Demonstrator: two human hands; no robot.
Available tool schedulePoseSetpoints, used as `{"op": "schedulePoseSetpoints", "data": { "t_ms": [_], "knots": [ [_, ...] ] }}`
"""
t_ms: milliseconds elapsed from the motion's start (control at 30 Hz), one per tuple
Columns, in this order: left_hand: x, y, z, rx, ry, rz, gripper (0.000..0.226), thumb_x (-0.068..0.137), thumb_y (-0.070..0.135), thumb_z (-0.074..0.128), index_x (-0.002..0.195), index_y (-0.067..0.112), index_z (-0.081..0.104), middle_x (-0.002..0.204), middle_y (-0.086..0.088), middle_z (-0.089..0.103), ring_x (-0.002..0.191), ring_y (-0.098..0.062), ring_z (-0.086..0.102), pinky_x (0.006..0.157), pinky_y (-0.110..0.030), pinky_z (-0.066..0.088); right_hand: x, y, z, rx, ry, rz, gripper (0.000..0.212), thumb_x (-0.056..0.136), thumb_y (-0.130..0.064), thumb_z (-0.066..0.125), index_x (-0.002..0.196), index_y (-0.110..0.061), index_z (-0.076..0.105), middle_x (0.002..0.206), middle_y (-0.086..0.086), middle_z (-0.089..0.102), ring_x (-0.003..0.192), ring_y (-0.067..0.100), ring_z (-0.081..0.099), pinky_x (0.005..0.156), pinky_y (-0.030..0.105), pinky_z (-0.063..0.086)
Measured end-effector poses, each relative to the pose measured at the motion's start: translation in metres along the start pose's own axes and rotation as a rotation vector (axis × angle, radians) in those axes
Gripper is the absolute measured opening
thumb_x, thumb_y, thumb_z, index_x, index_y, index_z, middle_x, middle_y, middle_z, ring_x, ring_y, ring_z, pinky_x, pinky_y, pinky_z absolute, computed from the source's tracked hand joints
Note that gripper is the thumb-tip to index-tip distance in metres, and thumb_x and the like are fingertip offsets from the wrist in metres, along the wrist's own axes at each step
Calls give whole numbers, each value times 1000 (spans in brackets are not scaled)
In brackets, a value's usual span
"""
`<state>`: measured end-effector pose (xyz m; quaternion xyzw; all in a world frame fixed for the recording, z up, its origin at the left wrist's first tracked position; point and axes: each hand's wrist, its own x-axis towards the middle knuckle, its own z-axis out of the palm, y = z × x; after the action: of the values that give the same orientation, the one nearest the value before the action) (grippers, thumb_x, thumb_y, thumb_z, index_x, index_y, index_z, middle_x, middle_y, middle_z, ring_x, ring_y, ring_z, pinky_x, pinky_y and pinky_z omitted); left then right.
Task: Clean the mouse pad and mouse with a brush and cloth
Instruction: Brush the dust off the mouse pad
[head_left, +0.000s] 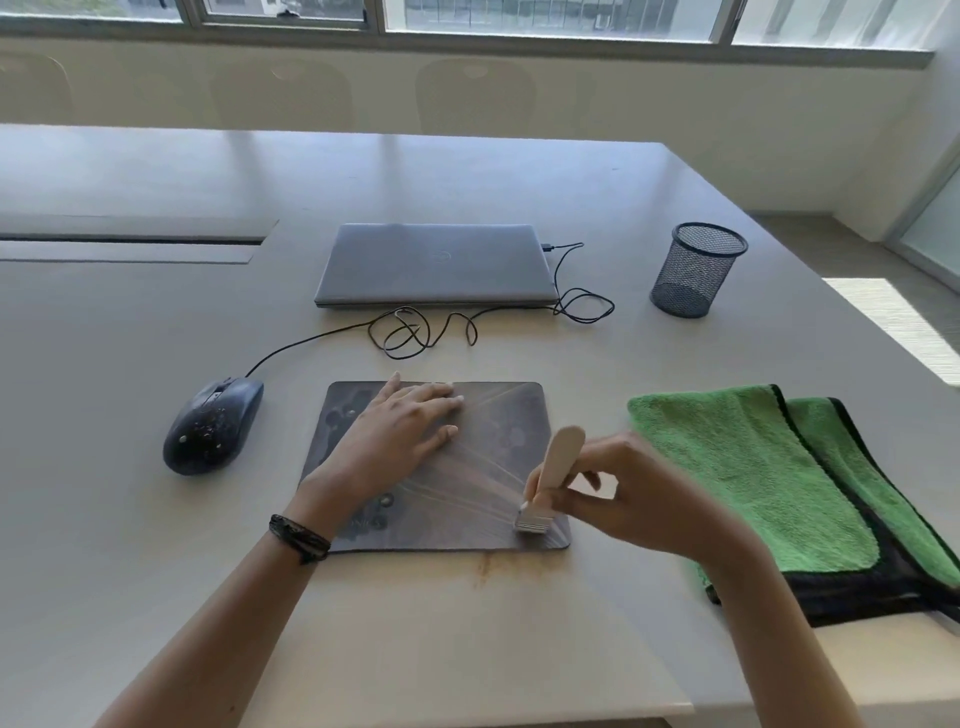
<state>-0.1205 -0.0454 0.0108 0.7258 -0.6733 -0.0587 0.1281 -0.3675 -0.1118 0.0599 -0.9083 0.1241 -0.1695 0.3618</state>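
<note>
left hand (397, 434) flat on mouse pad (483, 467), right hand (623, 499) gripping brush (548, 478)

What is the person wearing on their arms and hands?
Both arms are bare, with no sleeves in view. The left hand has a dark, braided-looking bracelet round its wrist. The right hand shows no ring, watch or band.

A: What sort of place is this?
B: An office, most likely a meeting room: a long grey surface (467, 171) with a cable hatch (130, 244) set into it.
A: Anything else?
B: A closed laptop (434, 265) with a wired mouse (213, 426), a black mesh pen holder (693, 270), pale chair backs (475, 96) lined along the far side, and a long band of windows (545, 15) behind them.
</note>
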Motion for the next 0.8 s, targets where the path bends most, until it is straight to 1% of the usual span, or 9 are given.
{"op": "schedulePoseSetpoints", "data": {
  "t_ms": [100,200,300,367,433,567,667,733,800],
  "knots": [
    [0,0,0,11,0,4,44,97,38,40,139,27,41,148,7,37,136,-8,33,120,-33,2,2,2,-6,-12,100,-34,6,82,-16,68,83,-18,73,83,-9,73,65,-1,56,56,18,38],
    [0,0,0,12,5,3,44,97,38,40,139,28,40,148,8,36,137,-7,31,119,-32,0,7,8,-6,-100,240,-2,5,80,-13,70,82,-14,75,84,-7,74,69,-1,60,60,8,36],
    [-1,1,0,13,0,0,44,97,38,39,140,28,39,149,8,35,137,-6,30,119,-32,-1,8,11,-4,-119,185,48,5,80,-13,71,82,-16,74,83,-5,74,67,-1,61,60,7,34],
    [-1,1,0,19,-3,-2,45,97,38,39,140,28,38,149,8,34,137,-7,30,119,-33,-1,9,8,-4,-65,71,39,5,81,-14,71,82,-18,74,81,-6,73,65,2,58,58,14,37],
    [-2,2,-1,20,-11,-1,45,97,38,38,141,27,37,150,8,34,138,-7,29,120,-33,-1,12,5,-5,37,17,33,6,82,-15,69,85,-16,74,78,-4,73,63,6,56,58,22,42],
    [-2,5,-3,40,-15,-6,46,98,38,36,142,27,35,150,8,32,138,-6,29,119,-33,-3,32,3,1,144,118,82,8,81,-8,69,85,-14,73,79,-4,71,63,5,60,59,20,45],
    [-2,7,-3,54,-14,-3,46,98,37,35,143,26,35,151,8,31,137,-8,30,118,-34,-4,47,8,10,194,141,165,5,79,-8,72,84,-9,73,75,3,70,60,2,62,57,15,45],
    [-2,8,-4,54,-13,-7,46,98,37,35,143,26,34,151,8,30,138,-8,29,118,-33,-5,53,13,17,154,189,219,5,77,-10,74,81,-7,74,72,6,71,59,2,61,57,14,44],
    [-2,7,-4,55,-17,-11,46,98,37,35,143,27,33,151,8,30,138,-8,28,117,-33,-5,56,21,20,17,296,291,5,75,-14,74,77,-9,74,63,0,68,54,-2,55,55,12,42]
  ]
}}
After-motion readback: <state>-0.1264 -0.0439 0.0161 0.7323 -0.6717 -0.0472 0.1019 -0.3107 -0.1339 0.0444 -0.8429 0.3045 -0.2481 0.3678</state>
